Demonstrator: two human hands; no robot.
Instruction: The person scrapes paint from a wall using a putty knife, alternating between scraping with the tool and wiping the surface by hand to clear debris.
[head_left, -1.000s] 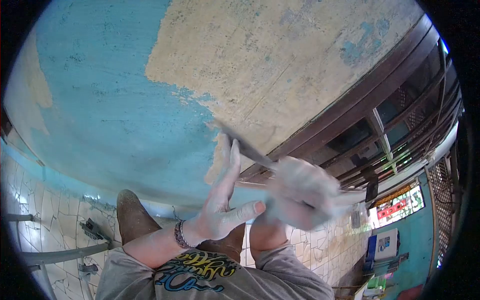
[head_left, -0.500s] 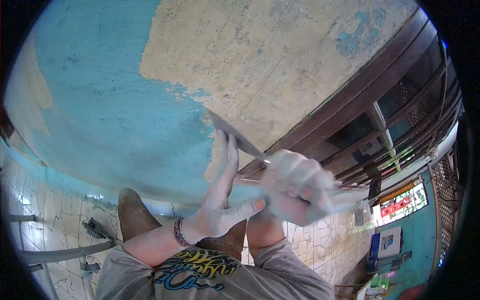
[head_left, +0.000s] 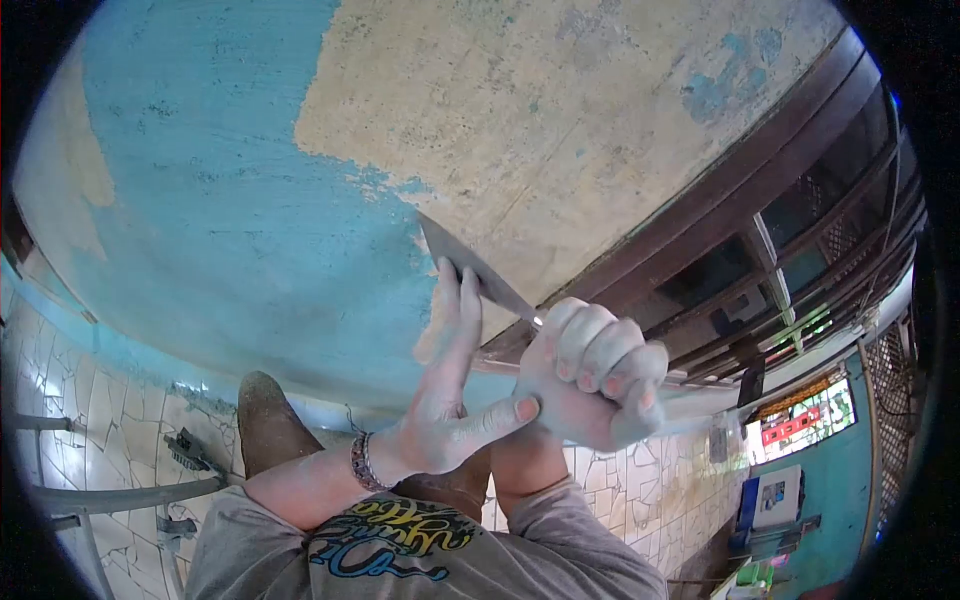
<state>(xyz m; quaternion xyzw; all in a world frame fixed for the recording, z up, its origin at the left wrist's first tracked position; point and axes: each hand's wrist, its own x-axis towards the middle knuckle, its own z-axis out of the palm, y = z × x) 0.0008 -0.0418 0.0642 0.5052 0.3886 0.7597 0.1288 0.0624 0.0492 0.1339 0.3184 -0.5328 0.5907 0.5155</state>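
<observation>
My right hand (head_left: pixel 592 375), dusted pale, is closed round the handle of a scraper (head_left: pixel 475 268), and its fingers hide the handle. The broad metal blade points up and left, its edge against the wall (head_left: pixel 250 250) where blue paint meets bare beige plaster (head_left: pixel 480 110). My left hand (head_left: pixel 445 400), with a beaded bracelet at the wrist, has its fingers stretched out, their tips against the blade's lower side. Its thumb extends to the right, touching or nearly touching my right hand.
A dark wooden window frame (head_left: pixel 700 190) with bars borders the plaster on the right. Below lies a cracked-tile floor (head_left: pixel 110 400). Grey metal bars (head_left: pixel 130 498) stand at lower left, near a small dark object (head_left: pixel 188 450). A white-and-blue box (head_left: pixel 775 495) is at lower right.
The view has shifted slightly. My right hand, blurred before, now shows sharply in almost the same place. The scraper stays against the paint edge, with my left fingers still on its blade.
</observation>
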